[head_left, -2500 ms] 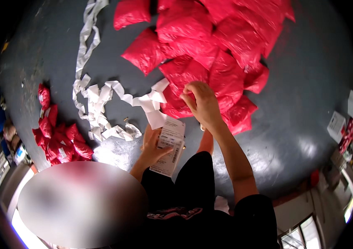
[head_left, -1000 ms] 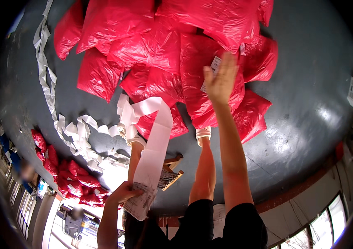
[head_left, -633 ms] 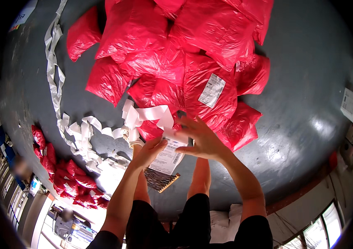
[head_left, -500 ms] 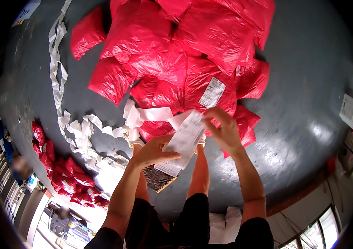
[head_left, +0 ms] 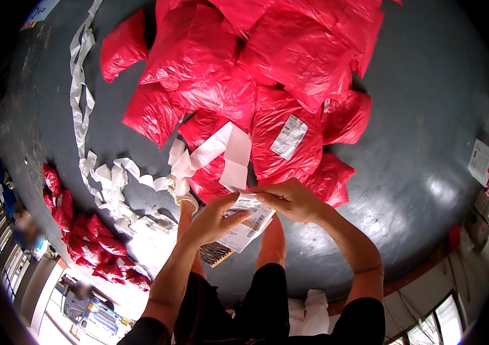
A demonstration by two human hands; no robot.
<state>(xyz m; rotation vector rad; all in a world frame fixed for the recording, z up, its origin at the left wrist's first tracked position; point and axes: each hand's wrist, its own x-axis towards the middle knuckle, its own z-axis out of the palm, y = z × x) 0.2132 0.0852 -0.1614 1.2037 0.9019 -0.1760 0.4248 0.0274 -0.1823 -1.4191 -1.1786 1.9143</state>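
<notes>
Printed shipping labels [head_left: 251, 223] lie in layers between my two hands, above my lap. My left hand [head_left: 211, 221] grips their left side, with its thumb flat on the top face. At their upper right corner, my right hand [head_left: 294, 199] pinches the edge between thumb and fingers. A white label strip [head_left: 237, 153] runs up from the labels and folds over toward the left. Just beyond my hands is a heap of red plastic mailer bags [head_left: 198, 52]. One red mailer bag [head_left: 264, 123] near me bears a white shipping label [head_left: 289, 137].
Long, tangled white paper strip [head_left: 119, 192] trails along the grey floor on the left. A smaller pile of red bags [head_left: 92, 244] lies at lower left. Below the labels sits a dark ridged mat or board [head_left: 214, 253]. White sacks [head_left: 315, 313] are behind me.
My right hand has moved down and closer to my left, folding the labels together. The strip beyond them now stands up in a bend instead of lying low.
</notes>
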